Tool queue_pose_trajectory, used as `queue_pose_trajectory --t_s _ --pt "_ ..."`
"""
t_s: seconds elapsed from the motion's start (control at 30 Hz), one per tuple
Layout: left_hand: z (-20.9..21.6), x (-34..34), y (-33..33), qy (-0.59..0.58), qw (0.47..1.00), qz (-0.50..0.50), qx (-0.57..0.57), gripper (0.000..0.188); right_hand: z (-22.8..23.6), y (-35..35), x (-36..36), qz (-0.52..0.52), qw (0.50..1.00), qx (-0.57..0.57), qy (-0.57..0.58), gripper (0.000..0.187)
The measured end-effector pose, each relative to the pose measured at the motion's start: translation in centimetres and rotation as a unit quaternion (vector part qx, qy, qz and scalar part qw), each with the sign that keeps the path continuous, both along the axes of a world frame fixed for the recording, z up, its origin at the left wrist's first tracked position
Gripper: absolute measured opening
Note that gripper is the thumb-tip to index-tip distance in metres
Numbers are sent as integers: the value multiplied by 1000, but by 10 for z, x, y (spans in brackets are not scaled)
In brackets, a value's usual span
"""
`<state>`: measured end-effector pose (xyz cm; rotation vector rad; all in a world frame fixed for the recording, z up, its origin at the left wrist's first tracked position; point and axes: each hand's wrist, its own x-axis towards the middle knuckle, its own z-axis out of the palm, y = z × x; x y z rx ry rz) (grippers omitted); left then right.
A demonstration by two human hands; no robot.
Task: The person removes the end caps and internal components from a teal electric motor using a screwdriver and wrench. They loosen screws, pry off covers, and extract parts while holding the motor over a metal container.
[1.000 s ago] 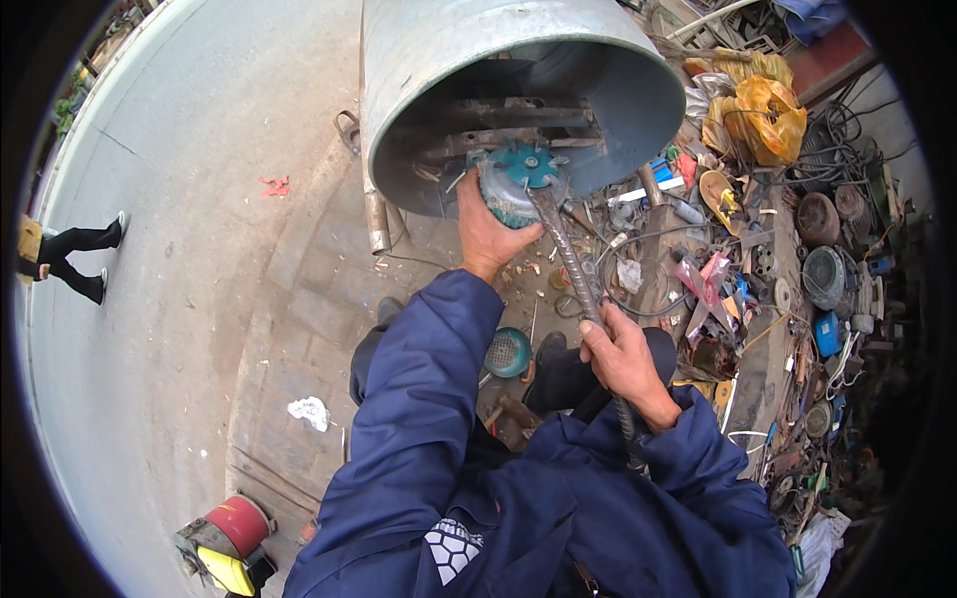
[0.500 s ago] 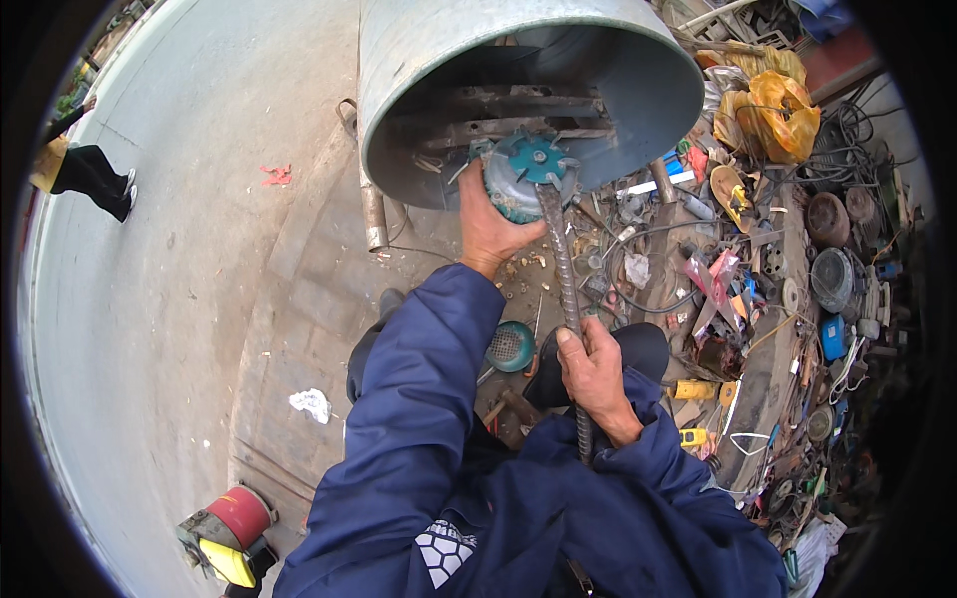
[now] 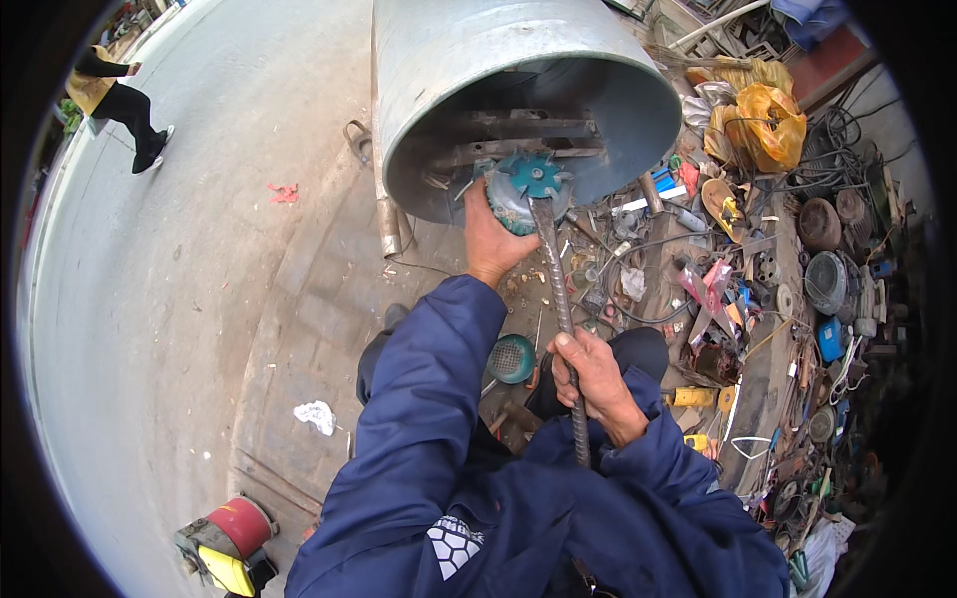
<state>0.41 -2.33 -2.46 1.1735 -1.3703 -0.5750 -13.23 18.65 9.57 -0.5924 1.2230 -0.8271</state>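
Observation:
My left hand (image 3: 490, 237) grips the side of an electric motor (image 3: 510, 209), thumb along its lower edge. The motor has a teal cooling fan (image 3: 536, 175) on its end, facing up toward me. It sits at the mouth of a wide grey metal cylinder (image 3: 518, 45). My right hand (image 3: 598, 377) is closed around a length of ribbed steel bar (image 3: 561, 284), which slants up and slightly left. The bar's upper end meets the lower edge of the fan. Below the motor, a teal round vented cover (image 3: 511, 359) rests near my knees.
Scrap parts, cables and a yellow plastic bag (image 3: 768, 125) crowd the right side. A red and yellow machine (image 3: 239, 528) stands at the lower left, with crumpled white paper (image 3: 317, 417) on the ground above it. At the upper left a person (image 3: 125, 105) walks on the pavement.
The view has shifted slightly, and the person at the left has moved along the pavement. Both hands keep their grips, with the bar's end still at the fan.

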Motion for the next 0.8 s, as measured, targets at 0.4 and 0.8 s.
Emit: queue_pose_trajectory --t_s 0.4,0.8 --pt "6 2 1 9 1000 -17 -11 125 5 -11 30 -36 999 11 24 31" --pt "2 0 0 12 1000 -15 4 124 0 0 34 -57 998 6 36 31"
